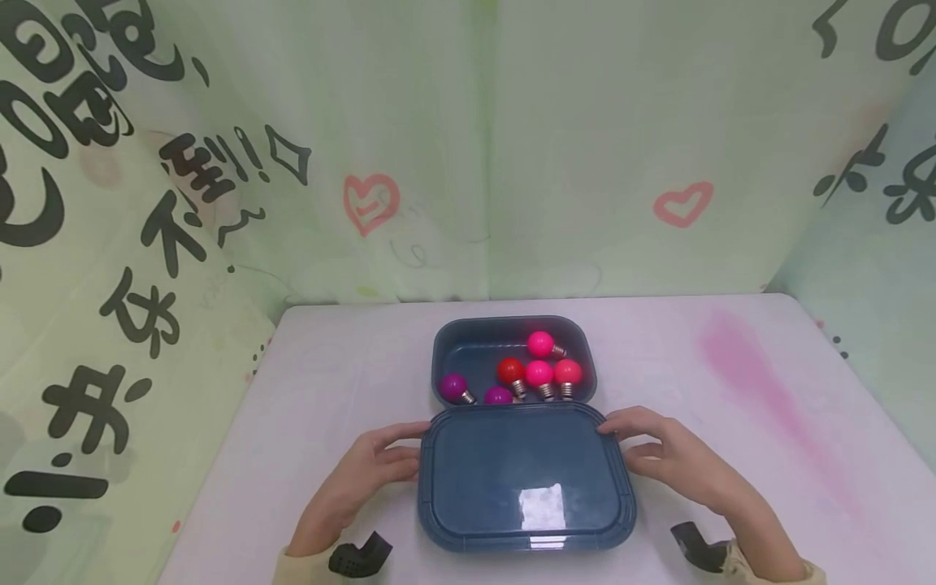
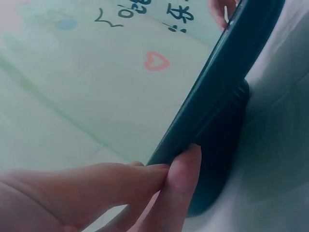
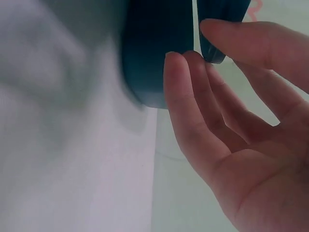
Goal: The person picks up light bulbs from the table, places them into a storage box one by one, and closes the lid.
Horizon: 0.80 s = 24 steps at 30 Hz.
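Observation:
A dark blue lid (image 1: 526, 479) with a rounded rim is held between both hands, close in front of a matching box. My left hand (image 1: 373, 459) pinches its left edge near the far corner; in the left wrist view, thumb and finger meet on the lid's rim (image 2: 212, 82). My right hand (image 1: 676, 455) grips the opposite edge, its thumb on the lid corner (image 3: 219, 34) in the right wrist view. The uncovered box (image 1: 468, 327) contains several round light bulbs: purple (image 1: 453, 386), red (image 1: 511, 370) and pink (image 1: 540, 344). The lid hides the box's near side.
A pale cloth covers the table (image 1: 344, 366), with a pink stain (image 1: 753, 374) at the right. Light green curtains (image 1: 578, 122) with dark writing and hearts hang behind and on both sides. A black strap end (image 1: 360, 556) shows by each wrist.

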Each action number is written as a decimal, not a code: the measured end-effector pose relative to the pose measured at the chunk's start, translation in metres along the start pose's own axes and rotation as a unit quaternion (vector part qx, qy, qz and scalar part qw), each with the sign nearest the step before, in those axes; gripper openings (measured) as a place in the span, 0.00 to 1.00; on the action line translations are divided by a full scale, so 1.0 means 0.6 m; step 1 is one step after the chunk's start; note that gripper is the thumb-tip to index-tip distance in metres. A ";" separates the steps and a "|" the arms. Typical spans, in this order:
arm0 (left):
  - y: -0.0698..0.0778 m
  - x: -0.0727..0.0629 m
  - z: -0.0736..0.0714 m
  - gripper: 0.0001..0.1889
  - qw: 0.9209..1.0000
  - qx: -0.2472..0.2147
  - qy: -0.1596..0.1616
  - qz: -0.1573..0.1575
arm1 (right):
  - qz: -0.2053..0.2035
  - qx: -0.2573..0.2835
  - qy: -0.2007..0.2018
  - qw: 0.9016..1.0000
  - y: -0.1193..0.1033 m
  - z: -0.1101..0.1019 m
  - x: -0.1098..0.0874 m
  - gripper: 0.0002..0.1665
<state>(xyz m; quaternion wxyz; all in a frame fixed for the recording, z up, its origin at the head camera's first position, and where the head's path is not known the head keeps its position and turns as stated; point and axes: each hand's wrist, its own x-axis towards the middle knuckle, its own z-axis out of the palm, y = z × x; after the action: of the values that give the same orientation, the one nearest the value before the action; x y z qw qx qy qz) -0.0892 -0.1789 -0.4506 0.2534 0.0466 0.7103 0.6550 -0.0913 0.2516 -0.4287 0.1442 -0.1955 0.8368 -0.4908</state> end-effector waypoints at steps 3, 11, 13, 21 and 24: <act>0.004 0.002 -0.002 0.30 1.000 0.007 -0.002 -0.002 | -0.005 -0.002 -0.002 1.000 0.002 -0.003 0.000 0.23; 0.011 0.006 -0.008 0.30 0.999 0.032 -0.001 0.009 | -0.032 -0.022 -0.005 0.999 0.009 -0.011 0.001 0.25; 0.010 0.008 -0.010 0.30 0.999 0.035 -0.005 0.013 | -0.035 -0.029 -0.002 0.999 0.010 -0.013 0.001 0.25; 0.008 0.011 -0.012 0.29 0.999 0.036 -0.017 0.026 | -0.053 -0.054 0.028 0.997 0.014 -0.016 0.002 0.23; 0.008 0.011 -0.010 0.29 0.999 0.033 -0.015 0.035 | -0.053 -0.060 0.036 0.996 0.011 -0.017 0.003 0.23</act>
<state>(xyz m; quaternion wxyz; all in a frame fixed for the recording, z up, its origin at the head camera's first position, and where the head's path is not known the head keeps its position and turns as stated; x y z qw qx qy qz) -0.0988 -0.1813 -0.4480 0.2393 0.0896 0.7255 0.6390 -0.0983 0.2614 -0.4300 0.0756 -0.2299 0.8580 -0.4531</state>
